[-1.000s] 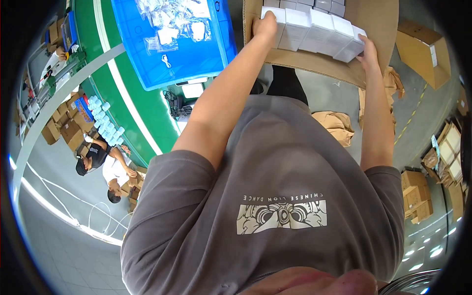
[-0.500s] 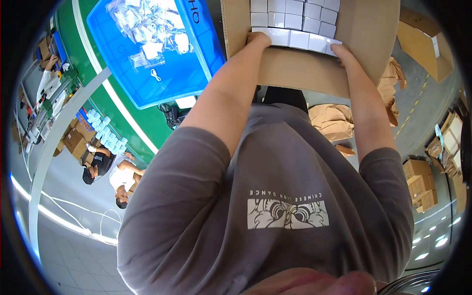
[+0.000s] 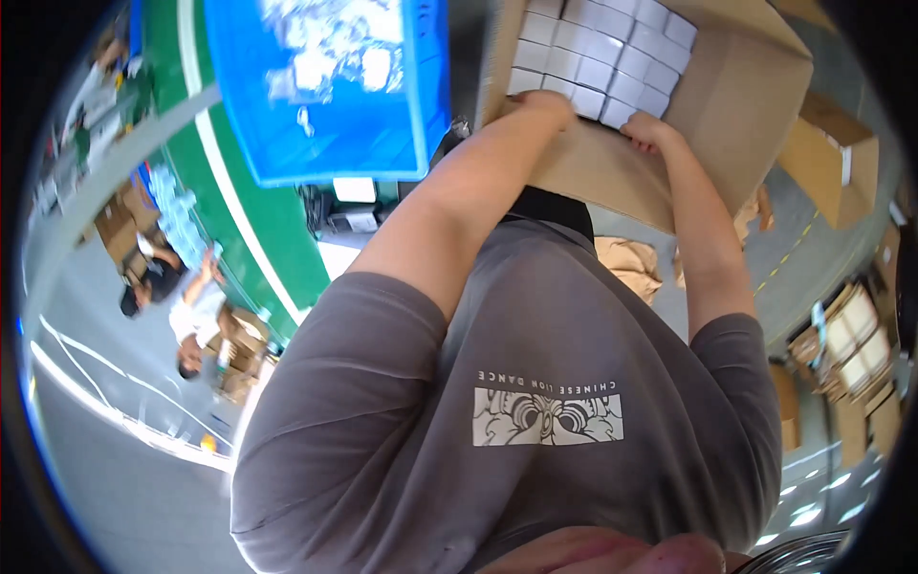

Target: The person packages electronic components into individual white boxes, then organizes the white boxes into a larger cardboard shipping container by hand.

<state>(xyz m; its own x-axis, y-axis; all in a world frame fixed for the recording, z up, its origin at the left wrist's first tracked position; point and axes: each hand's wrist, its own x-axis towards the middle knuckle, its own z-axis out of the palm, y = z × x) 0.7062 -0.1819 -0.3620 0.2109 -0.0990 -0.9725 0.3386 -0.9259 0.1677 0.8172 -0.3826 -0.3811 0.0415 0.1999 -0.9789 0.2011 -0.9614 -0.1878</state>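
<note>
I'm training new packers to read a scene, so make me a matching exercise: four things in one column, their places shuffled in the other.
Things
1. White boxes
2. Blue bin
3. Crumpled brown paper
4. Right hand

Places
A. On the grey floor
B. Packed in rows inside the open carton
C. Near the right end of the closest row
D. Left of the carton, with plastic packets in it

Pairs: 1-B; 2-D; 3-A; 4-C
</note>
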